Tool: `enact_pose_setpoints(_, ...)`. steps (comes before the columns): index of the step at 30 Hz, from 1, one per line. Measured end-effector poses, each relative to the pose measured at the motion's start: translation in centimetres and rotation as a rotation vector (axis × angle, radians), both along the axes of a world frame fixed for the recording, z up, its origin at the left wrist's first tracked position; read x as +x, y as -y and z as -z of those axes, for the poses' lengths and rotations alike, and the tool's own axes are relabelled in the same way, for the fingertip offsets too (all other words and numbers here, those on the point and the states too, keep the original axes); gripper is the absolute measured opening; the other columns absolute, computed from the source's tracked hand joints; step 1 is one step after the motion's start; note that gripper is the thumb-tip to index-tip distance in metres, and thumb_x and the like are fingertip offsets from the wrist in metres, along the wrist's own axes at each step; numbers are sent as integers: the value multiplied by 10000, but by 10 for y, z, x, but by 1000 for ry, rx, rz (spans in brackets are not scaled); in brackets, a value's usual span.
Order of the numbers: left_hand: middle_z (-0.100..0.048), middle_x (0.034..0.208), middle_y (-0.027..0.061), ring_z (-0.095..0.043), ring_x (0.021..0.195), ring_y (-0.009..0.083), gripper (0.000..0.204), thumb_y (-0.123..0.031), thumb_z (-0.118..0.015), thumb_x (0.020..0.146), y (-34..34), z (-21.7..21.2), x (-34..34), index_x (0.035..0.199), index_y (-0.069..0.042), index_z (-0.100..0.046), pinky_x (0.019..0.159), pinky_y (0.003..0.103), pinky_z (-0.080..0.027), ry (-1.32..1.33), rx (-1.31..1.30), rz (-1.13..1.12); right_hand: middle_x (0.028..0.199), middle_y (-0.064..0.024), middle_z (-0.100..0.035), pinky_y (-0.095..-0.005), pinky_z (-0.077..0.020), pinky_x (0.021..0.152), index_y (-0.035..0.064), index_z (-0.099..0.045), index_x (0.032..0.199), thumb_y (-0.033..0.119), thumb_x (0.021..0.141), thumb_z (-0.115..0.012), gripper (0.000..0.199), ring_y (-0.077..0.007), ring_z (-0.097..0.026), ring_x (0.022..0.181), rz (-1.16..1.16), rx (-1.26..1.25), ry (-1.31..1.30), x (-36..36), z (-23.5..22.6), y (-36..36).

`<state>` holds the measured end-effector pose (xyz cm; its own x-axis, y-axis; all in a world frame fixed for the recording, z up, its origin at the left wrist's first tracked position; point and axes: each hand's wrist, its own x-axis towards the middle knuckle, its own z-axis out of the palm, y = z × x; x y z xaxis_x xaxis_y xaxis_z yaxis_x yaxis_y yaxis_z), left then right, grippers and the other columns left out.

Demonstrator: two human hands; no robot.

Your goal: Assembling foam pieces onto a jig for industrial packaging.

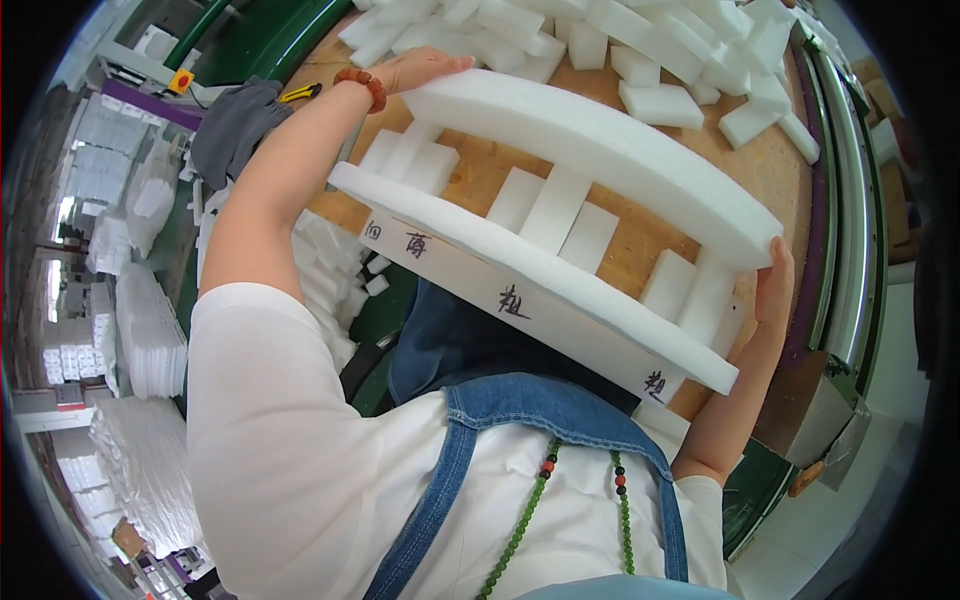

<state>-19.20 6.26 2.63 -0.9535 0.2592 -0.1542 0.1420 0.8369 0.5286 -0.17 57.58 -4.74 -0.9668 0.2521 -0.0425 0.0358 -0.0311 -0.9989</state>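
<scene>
A thick white foam strip (590, 135) runs across the far side of the work, held at its two ends. My left hand (425, 68) lies over its left end, and my right hand (777, 280) presses against its right end. Three foam crosspieces, one of them the middle crosspiece (555, 208), link it to a nearer foam strip (520, 255). Small foam blocks (590, 237) sit beside the crosspieces. Below the near strip is a white board (495, 300) with handwritten marks. The palms and some fingers are hidden.
A heap of loose foam blocks (660, 105) covers the far part of the wooden table (765, 165). Dark cloth (235, 130) and a yellow-handled cutter (300, 93) lie at the left. More foam pieces (325, 260) are at the lower left. A metal roller (850, 280) lines the right side.
</scene>
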Motion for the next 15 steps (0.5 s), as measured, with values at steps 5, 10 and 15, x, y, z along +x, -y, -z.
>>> enact_pose_setpoints(5,-651,1006,150,-636,841,211,612,-542,-470,884,-4,-3,4,1126,-3,-627,763,245,-506,-4,-7,-8,1173,-141,-517,-358,-308,977,-36,-494,1220,404,863,-520,567,-226,-466,1085,23,-11,-2,0,3,-2)
enact_pose_setpoints(10,-653,1004,149,-638,839,212,610,-543,-468,884,-1,0,0,1123,-5,-629,760,243,-506,-6,1,6,1159,-139,-528,-347,-321,967,-43,-493,1216,393,869,-517,558,-224,-476,1073,36,-45,-2,-2,9,-6)
enact_pose_setpoints(15,-652,1011,151,-640,846,213,610,-545,-470,883,3,5,-3,1124,-8,-629,756,242,-508,-24,15,6,1155,-139,-530,-346,-326,962,-47,-493,1213,389,871,-516,555,-221,-479,1068,68,-43,11,-2,7,-3)
